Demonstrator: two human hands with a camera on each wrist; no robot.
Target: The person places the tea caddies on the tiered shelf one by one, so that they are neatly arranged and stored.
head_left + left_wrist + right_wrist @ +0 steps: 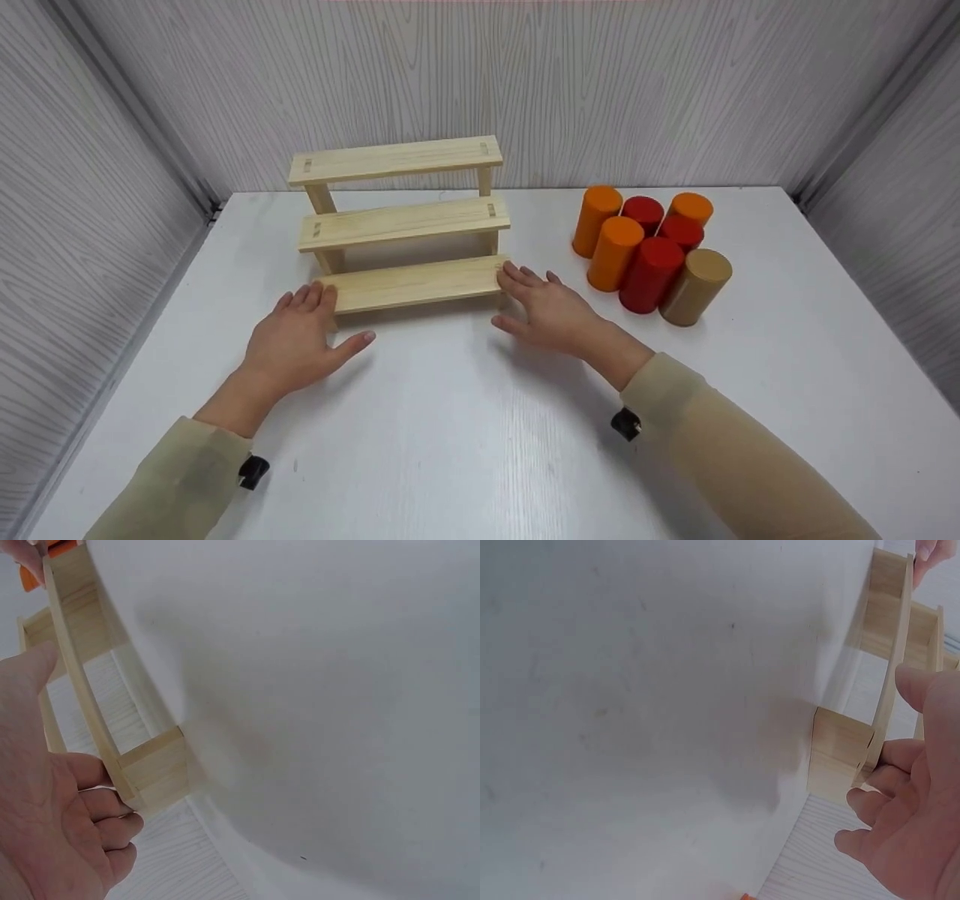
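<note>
A three-step light wood shelf (409,283) stands on the white table, its steps rising toward the back wall. At the left end of its lowest step lies my left hand (294,341), fingertips on the board's corner and thumb held out apart. My right hand (551,311) touches the right end of the same step, its thumb below the board's front edge. From the left wrist view, the fingers (116,829) of that hand lie loosely bent beside the board's end. Likewise in the right wrist view, the fingers (866,802) rest against the board's end, with nothing gripped.
To the right of the shelf, several upright cylinders stand in a tight group: orange (619,232), red (651,274) and one gold (696,286). A wood-grain back wall (420,82) rises behind the table (435,435), with side walls left and right.
</note>
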